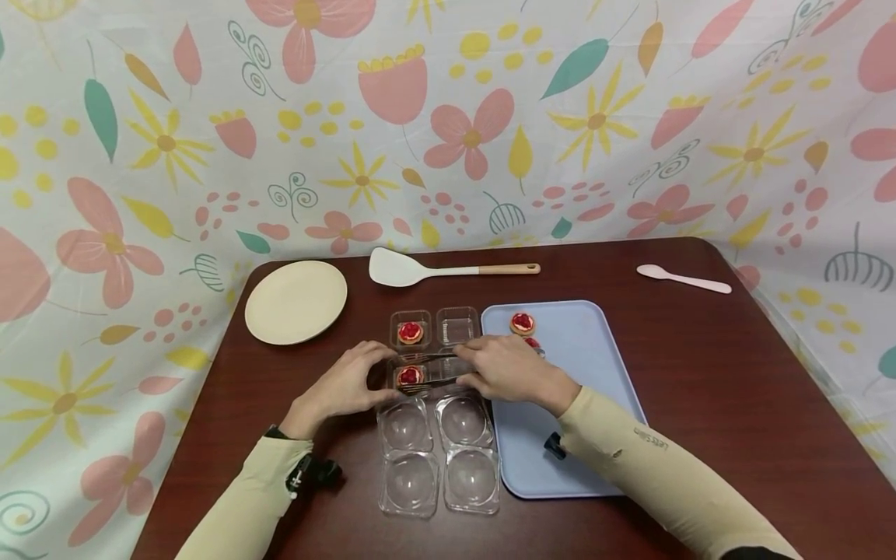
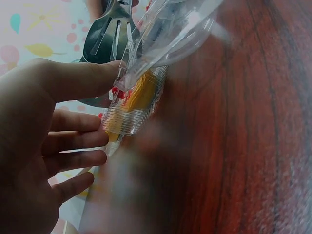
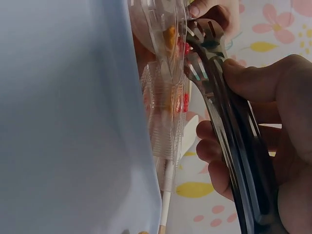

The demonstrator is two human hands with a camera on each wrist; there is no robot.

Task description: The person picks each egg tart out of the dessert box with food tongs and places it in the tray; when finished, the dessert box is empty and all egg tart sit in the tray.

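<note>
A clear plastic container (image 1: 458,328) with a domed lid (image 1: 439,459) lies unfolded in the middle of the table. Red-topped tarts sit in its back-left compartment (image 1: 410,333) and front-left compartment (image 1: 409,376). My left hand (image 1: 343,383) is at the container's left side, thumb tip right at the rim and fingers extended (image 2: 73,141). My right hand (image 1: 514,369) grips metal tongs (image 3: 229,112), which reach leftward across the container. Their slotted ends lie on either side of the front-left tart, and the back-right compartment holds nothing.
A blue tray (image 1: 553,459) at the right bears more tarts (image 1: 522,323), partly behind my right hand. At the back lie a cream plate (image 1: 297,302), a white spatula (image 1: 399,267) with a wooden handle and a pink spoon (image 1: 682,278). A patterned cloth (image 1: 448,194) hangs behind the table.
</note>
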